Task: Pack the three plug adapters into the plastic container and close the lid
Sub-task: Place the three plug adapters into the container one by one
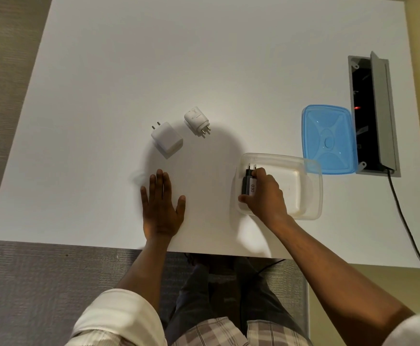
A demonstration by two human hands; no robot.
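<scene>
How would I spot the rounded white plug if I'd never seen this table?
Start at the white table and find the two white adapters lying near its middle. The rounded white plug is the farther one, to the right of the square white adapter. It alone has a cylindrical body with three pins.

Beyond your right hand, a grey open cable box [373,116] sits recessed in the white table [154,58], its black cord [403,216] trailing toward you.
</scene>
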